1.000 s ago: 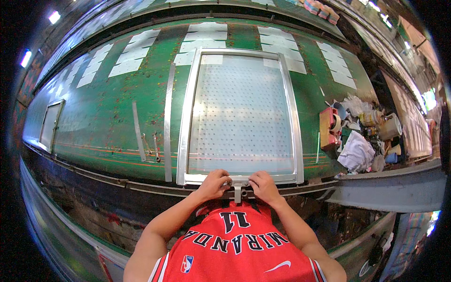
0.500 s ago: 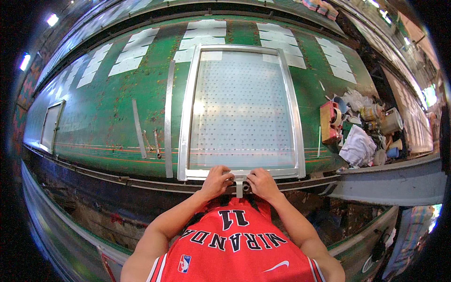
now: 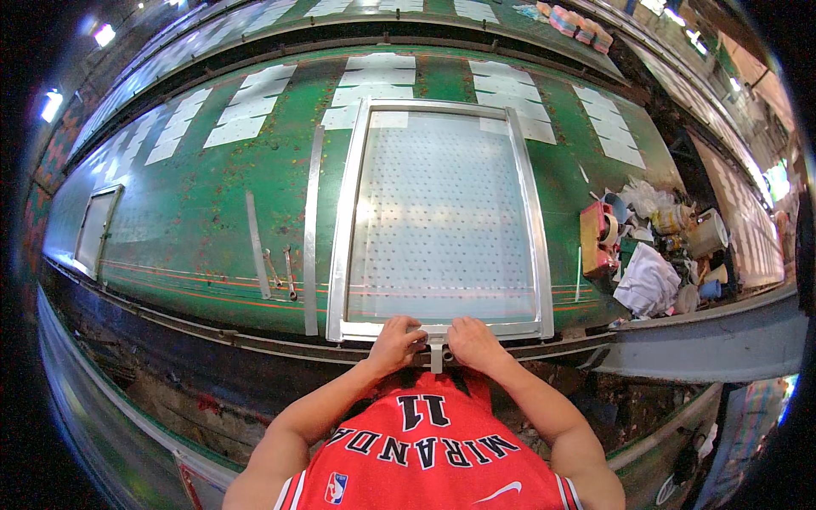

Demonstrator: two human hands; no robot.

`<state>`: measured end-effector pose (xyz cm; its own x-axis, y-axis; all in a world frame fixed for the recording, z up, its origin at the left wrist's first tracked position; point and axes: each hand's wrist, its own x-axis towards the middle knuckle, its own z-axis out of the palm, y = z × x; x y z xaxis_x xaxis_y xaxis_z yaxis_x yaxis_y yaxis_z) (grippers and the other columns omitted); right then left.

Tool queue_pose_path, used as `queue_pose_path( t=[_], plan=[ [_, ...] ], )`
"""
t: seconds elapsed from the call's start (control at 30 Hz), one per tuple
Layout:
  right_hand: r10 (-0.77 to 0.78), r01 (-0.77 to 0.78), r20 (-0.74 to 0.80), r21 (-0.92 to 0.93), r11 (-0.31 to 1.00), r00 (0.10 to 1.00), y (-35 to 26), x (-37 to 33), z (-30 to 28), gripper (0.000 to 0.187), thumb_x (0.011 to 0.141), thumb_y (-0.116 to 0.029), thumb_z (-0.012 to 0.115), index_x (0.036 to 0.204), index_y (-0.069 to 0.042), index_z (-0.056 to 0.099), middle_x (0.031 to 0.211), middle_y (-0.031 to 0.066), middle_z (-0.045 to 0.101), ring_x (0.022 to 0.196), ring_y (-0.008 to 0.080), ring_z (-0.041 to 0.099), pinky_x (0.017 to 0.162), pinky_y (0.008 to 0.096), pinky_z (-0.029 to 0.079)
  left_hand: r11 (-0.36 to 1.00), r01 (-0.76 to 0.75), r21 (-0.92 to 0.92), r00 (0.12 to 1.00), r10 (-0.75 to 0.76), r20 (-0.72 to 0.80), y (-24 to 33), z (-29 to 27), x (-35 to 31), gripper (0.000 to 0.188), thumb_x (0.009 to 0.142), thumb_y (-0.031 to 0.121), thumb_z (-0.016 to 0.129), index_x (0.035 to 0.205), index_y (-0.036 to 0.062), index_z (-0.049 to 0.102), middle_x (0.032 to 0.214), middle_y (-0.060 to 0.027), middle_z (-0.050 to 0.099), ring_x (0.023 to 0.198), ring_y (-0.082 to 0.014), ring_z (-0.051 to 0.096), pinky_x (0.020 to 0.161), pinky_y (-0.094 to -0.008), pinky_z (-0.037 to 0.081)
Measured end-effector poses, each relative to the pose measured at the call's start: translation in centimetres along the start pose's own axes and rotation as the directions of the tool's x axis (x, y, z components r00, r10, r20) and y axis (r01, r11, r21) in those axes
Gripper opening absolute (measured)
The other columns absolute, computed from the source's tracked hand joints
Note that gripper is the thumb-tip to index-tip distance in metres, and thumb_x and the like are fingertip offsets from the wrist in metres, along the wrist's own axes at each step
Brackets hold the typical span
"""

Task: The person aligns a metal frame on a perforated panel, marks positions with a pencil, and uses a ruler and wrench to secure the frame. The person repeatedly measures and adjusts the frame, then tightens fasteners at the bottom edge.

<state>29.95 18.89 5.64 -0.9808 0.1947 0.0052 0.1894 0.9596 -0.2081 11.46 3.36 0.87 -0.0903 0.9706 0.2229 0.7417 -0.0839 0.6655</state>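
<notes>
The frame (image 3: 343, 229) lies over the green table (image 3: 183, 208), its near bar by the rail (image 3: 557, 350), its mesh (image 3: 446, 221) facing up. White sheets (image 3: 374, 81) lie beyond it in rows, and parts of them show pale through its far corners.

My left hand (image 3: 396, 344) and right hand (image 3: 473, 342) are at the frame's near bar, one on each side of the metal bracket (image 3: 437, 357) in its middle. The fingers of both are bent inward with little opening, touching the bar next to the bracket. What they pinch underneath is hidden, so I can't tell whether either has a firm hold. I take it I work from both sides to keep the bracket square and the frame from twisting. The bracket reaches over the rail, probably so the frame can be located against it.

Just left of the frame runs a long strip (image 3: 313, 229); past that lie two wrenches, likely kept within my reach, and a shorter strip (image 3: 257, 246). A small frame (image 3: 98, 228) lies well apart, far left.

Right of the frame sit a red box (image 3: 594, 242) with a tape roll (image 3: 609, 229), a white cloth (image 3: 648, 280) and a tub (image 3: 709, 234), bunched there perhaps to stay clear of the sheets.
</notes>
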Motion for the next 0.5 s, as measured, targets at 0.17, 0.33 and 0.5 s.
queue_pose_path(
  t=[0.17, 0.33, 0.5],
  plan=[
    [-0.016, 0.025, 0.150, -0.057, 0.998, 0.989, 0.1, 1.2, -0.7, 0.013, 0.081, -0.013, 0.062, 0.079, -0.003, 0.069, 0.084, 0.0148, 0.066, 0.084, 0.0306, 0.067, 0.072, 0.0435, 0.054, 1.000, 0.017, -0.014, 1.000, -0.017, 0.011, 0.1, 0.0, 0.1, 0.026, 0.080, 0.014, 0.077, 0.104, 0.0103, 0.069, 0.114, -0.0146, 0.060, 0.107, -0.0359, 0.055, 0.092, -0.0464, 0.043],
    [-0.013, 0.024, 0.174, -0.059, 0.998, 0.985, 0.0, 1.7, -0.8, 0.012, 0.080, -0.011, 0.063, 0.079, -0.003, 0.071, 0.084, 0.0156, 0.068, 0.082, 0.0316, 0.069, 0.072, 0.0434, 0.055, 1.000, 0.011, -0.020, 1.000, -0.011, -0.011, 0.2, 0.0, 0.0, 0.024, 0.081, 0.015, 0.077, 0.104, 0.0108, 0.069, 0.113, -0.0141, 0.060, 0.107, -0.0359, 0.055, 0.092, -0.0461, 0.044],
    [-0.020, 0.024, 0.243, -0.011, 1.000, 0.970, 0.2, 2.3, -0.2, 0.012, 0.079, -0.012, 0.064, 0.078, -0.002, 0.071, 0.082, 0.0170, 0.069, 0.079, 0.0341, 0.070, 0.069, 0.0450, 0.057, 1.000, -0.005, -0.018, 1.000, 0.004, -0.020, 0.0, 0.2, -0.1, 0.024, 0.082, 0.015, 0.077, 0.104, 0.0111, 0.069, 0.114, -0.0144, 0.060, 0.108, -0.0358, 0.056, 0.093, -0.0464, 0.044]
  ],
)
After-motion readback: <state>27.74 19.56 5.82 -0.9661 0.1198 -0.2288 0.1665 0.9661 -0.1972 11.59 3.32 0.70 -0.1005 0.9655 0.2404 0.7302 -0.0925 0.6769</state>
